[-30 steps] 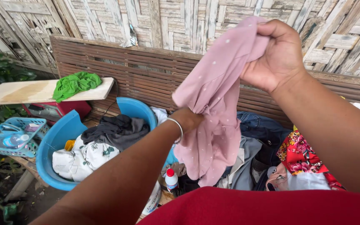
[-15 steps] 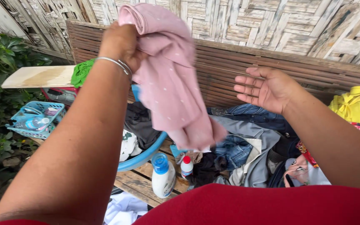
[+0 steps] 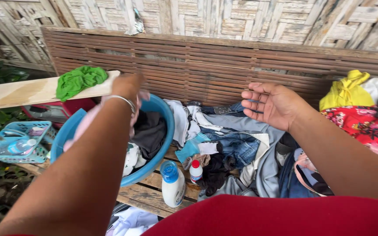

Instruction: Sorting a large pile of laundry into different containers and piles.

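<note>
1. The pink garment (image 3: 80, 127) is bunched in my left hand (image 3: 128, 86), over the blue basin (image 3: 160, 114); my forearm hides most of the cloth, so only a pale strip shows beside it and at my fingers.
2. My right hand (image 3: 271, 104) is spread wide and empty, palm turned inward above the heap of clothes (image 3: 235, 144) on the wooden bench (image 3: 147, 192).
3. Risk, as I judge it: the trailing cloth could catch the basin's rim and slide out toward the ground.
4. My elbow passes close to the white bottle with the blue cap (image 3: 172, 183); a knock could topple it, and the small red-capped bottle (image 3: 195, 171) just beside it.
5. Count: one basin, two bottles, one green cloth (image 3: 79, 81) on one plank (image 3: 18, 92), one light-blue crate (image 3: 16, 142), one yellow garment (image 3: 345, 91).
</note>
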